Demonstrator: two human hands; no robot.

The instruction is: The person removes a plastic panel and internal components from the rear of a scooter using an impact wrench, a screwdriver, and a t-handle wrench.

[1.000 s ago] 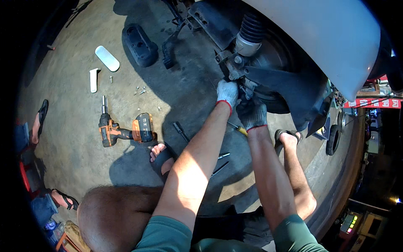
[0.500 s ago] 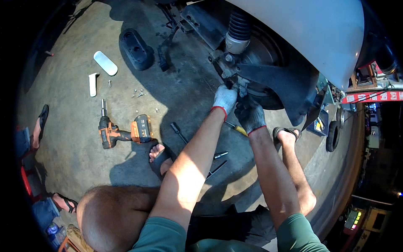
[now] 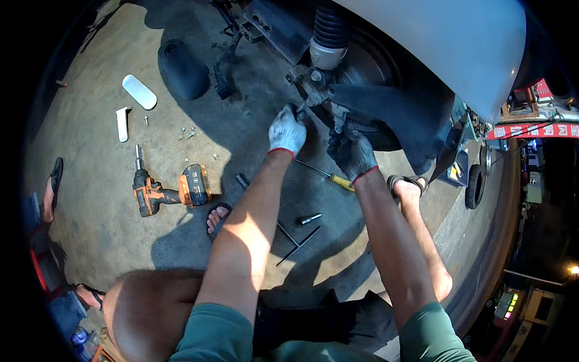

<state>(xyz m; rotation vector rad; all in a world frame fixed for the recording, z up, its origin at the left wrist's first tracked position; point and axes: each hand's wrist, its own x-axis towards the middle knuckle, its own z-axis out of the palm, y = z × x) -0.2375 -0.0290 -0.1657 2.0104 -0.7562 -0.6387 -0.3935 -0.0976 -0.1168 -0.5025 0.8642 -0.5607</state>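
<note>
My left hand (image 3: 286, 133), in a pale glove with red cuff, is closed at the lower end of a dark metal bracket (image 3: 307, 87) below a shock absorber (image 3: 329, 45). What its fingers grip is hidden. My right hand (image 3: 353, 154), in a darker soiled glove, has curled fingers just below a small metal fitting (image 3: 339, 117) beside the brake disc (image 3: 362, 60); what they hold is unclear. A yellow-handled screwdriver (image 3: 341, 181) lies beneath my hands. An orange-black impact driver (image 3: 151, 193), a T-handle wrench (image 3: 298, 246) and a loose socket (image 3: 309, 218) rest on the floor.
Several bolts (image 3: 191, 131), two white panels (image 3: 139, 92) and a dark cover (image 3: 186, 72) lie on the concrete floor (image 3: 102, 151). A white body panel (image 3: 446, 48) overhangs the wheel area. Another person's sandalled foot (image 3: 51, 193) is at far left. A tyre (image 3: 474, 187) stands at right.
My left hand has moved left, away from my right hand, opening a gap between them. My right hand has shifted slightly. The vehicle parts appear further left in the view.
</note>
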